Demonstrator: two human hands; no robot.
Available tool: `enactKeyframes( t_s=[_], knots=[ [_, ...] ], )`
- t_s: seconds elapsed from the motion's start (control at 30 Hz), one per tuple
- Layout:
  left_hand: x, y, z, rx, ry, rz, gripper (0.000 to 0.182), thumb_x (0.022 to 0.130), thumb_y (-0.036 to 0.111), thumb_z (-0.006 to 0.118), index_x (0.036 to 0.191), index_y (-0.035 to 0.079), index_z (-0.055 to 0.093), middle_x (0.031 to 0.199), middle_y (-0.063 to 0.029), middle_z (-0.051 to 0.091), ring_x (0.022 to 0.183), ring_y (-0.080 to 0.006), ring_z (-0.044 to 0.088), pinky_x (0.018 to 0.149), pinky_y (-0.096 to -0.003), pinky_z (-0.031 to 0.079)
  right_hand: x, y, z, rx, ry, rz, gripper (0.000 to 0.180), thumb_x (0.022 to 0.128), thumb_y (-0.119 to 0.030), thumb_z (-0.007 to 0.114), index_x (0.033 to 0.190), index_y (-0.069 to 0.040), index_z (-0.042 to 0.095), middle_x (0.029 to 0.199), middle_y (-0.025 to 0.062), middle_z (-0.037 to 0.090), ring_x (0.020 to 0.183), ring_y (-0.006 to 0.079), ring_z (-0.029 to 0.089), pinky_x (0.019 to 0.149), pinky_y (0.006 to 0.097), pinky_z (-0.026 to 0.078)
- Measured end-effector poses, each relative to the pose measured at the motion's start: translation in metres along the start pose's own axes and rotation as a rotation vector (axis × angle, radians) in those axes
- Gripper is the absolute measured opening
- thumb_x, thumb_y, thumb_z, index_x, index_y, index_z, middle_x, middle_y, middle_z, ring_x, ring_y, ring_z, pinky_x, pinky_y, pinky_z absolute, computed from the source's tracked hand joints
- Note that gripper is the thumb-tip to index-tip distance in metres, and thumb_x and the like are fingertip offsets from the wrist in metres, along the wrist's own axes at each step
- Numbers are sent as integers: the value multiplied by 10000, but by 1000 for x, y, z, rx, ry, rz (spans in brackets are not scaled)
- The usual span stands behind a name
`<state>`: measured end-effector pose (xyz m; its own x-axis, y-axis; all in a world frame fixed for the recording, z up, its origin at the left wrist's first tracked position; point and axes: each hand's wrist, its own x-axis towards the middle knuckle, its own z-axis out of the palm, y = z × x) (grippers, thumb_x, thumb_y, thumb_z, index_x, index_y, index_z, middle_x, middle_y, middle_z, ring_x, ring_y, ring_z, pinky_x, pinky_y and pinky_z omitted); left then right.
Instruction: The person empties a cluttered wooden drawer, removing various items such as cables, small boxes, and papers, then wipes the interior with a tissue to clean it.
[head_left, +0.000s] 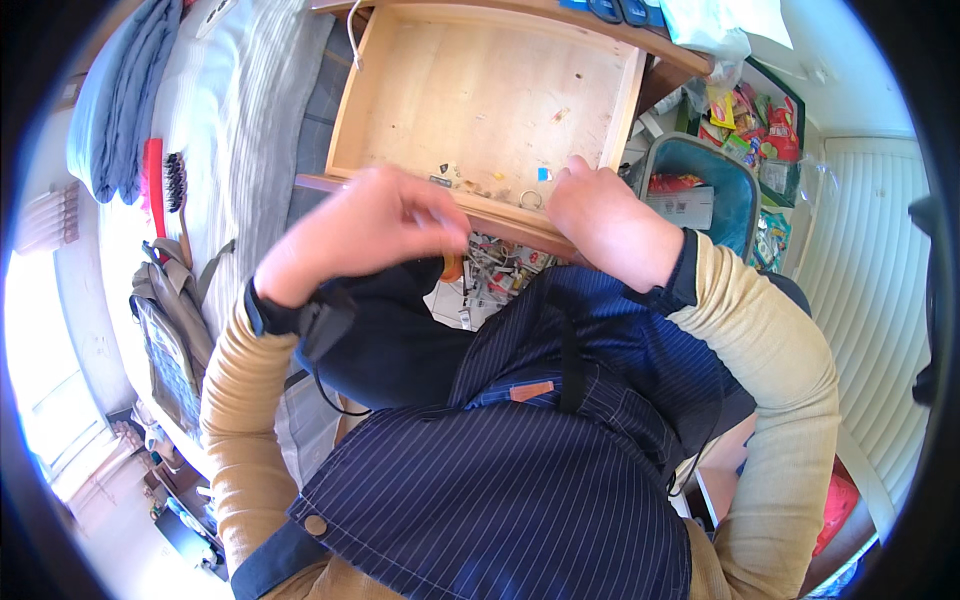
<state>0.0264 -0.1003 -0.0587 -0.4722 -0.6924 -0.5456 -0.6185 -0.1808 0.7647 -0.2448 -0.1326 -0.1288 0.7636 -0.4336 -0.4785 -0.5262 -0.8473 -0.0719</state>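
A pale wooden drawer (480, 90) stands pulled out in front of me. Along its front inside edge lie small scraps, among them a blue-and-white bit (544, 174), a thin ring (530, 199) and a small dark piece (441, 181). My left hand (375, 217), blurred by motion, is over the left part of the drawer front with its fingers curled. Over the front right corner is my right hand (604, 221), its fingers bent inward near the ring. Whether either hand holds something small is hidden.
Right of the drawer stands a teal bin (739, 180) with packaging inside, beside a box of snack packets (765, 127). Small clutter (499, 274) covers the floor below the drawer front. Dark scissors (619, 10) lie on top. Brushes (176, 184) and a bag (172, 322) rest on the bed at left.
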Motion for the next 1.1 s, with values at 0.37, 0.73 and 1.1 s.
enactKeyframes(
  t_s=[0.37,0.73,1.1],
  knots=[
    [120,-96,-104,729,518,-16,511,919,229,776,1351,-22,669,1305,-251,703,1234,-382,671,1055,-431,530,-63,29,-19,603,617,20,317,832,93,659,1132,8,712,960,145,685,1015,326,643,902,414,552],
    [227,-158,-129,1038,703,-86,340,972,25,504,1299,-2,594,1377,-278,598,1212,-494,643,992,-557,567,-126,-23,34,1125,318,55,219,862,27,738,1072,-29,766,974,123,700,984,335,654,916,408,536],
    [51,2,-31,214,147,202,212,936,152,776,1108,45,712,904,-45,707,789,-137,649,729,-278,538,-79,-25,96,910,222,72,248,867,-17,730,1110,-39,775,1059,194,682,1076,382,638,951,438,535]
  ],
)
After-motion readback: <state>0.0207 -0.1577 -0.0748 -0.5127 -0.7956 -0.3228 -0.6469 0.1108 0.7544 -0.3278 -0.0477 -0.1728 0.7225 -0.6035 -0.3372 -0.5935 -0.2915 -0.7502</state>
